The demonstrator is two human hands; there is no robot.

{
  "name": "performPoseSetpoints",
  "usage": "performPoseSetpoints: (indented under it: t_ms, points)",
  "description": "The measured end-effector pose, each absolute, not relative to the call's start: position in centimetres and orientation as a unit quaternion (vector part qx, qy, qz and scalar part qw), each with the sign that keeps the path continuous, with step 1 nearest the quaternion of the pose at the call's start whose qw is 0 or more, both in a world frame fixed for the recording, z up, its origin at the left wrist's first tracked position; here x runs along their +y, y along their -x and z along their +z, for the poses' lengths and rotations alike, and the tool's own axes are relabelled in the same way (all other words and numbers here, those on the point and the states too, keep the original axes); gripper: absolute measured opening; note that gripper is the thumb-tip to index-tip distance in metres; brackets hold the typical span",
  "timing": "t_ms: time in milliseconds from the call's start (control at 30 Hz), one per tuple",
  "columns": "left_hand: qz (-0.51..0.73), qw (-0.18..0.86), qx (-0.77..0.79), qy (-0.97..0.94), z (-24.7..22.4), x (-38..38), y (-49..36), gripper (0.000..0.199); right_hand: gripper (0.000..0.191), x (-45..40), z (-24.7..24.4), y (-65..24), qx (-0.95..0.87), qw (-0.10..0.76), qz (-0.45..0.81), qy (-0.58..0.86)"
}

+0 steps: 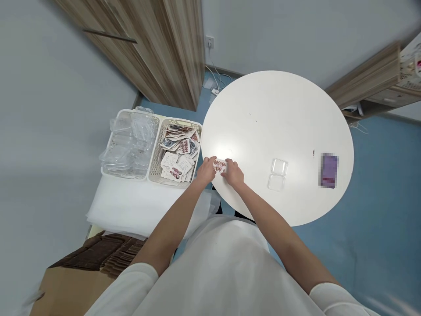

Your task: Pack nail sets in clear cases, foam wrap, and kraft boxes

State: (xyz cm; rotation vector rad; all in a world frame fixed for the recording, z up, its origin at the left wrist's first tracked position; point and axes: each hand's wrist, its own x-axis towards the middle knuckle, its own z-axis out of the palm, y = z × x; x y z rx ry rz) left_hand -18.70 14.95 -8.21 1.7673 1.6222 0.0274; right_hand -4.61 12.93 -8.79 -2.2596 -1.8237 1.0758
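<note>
"Where is the printed card (220,165)?"
"At the near-left edge of the round table (279,114), one end pinched by the left hand (207,170), the other by the right hand (234,173)."
"Farther out?"
"An open clear case (278,174) lies on the round table; left of the table, a basket (169,184) holds more cards (179,151)."
</note>
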Motion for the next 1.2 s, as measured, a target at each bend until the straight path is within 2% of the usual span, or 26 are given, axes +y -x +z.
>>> performPoseSetpoints:
  t_ms: [167, 400, 633, 933, 1200]
  points:
    - [0.045, 0.359, 0.617, -0.699, -8.3, 14.1, 18.9, 0.058, 0.056, 12.4, -8.9, 5.1, -0.571, 0.055, 0.346, 0.742]
    - [0.101, 0.337, 0.611, -0.709, -8.5, 11.8, 18.4, 0.062, 0.059, 10.3, -8.7, 4.9, -0.574, 0.169, 0.374, 0.708]
    - [0.15, 0.401, 0.521, -0.739, -6.4, 10.6, 16.7, 0.065, 0.07, 7.2, -7.1, 0.1, -0.573, 0.253, 0.409, 0.664]
    - [0.156, 0.448, 0.387, -0.791, -5.4, 8.6, 9.4, 0.065, 0.066, 1.8, -6.0, -7.8, -0.531, 0.281, 0.387, 0.699]
    - [0.122, 0.445, 0.374, -0.805, -5.7, 7.4, 3.5, 0.063, 0.066, -0.3, -6.8, -14.3, -0.544, 0.278, 0.383, 0.692]
